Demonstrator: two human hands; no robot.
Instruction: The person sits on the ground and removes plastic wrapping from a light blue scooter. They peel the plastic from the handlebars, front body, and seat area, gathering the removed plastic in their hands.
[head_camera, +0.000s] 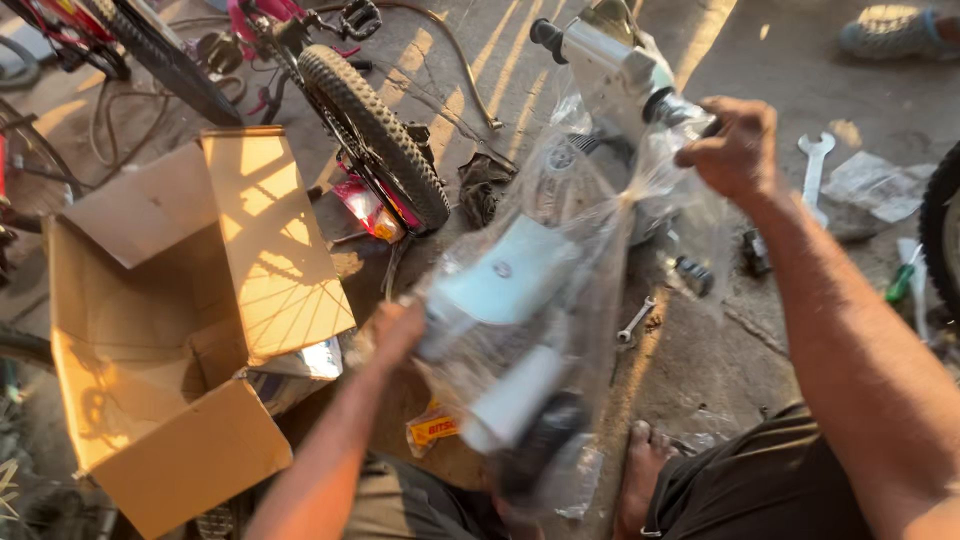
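Right hand (738, 148) raised, fist clenched on the upper end of a white bicycle frame part (610, 75). Left hand (398, 330) grips the clear, crinkled plastic wrap (575, 270) lower down. Open brown cardboard box (150, 330) at left. Small yellow-and-red label (432, 428) on the ground below the wrap.

We count one open cardboard box (160, 350), two spanners (815, 170) (636, 320), one knobbly bicycle tyre (375, 135), one green-handled screwdriver (900, 283) and two hands (738, 150) (397, 330).
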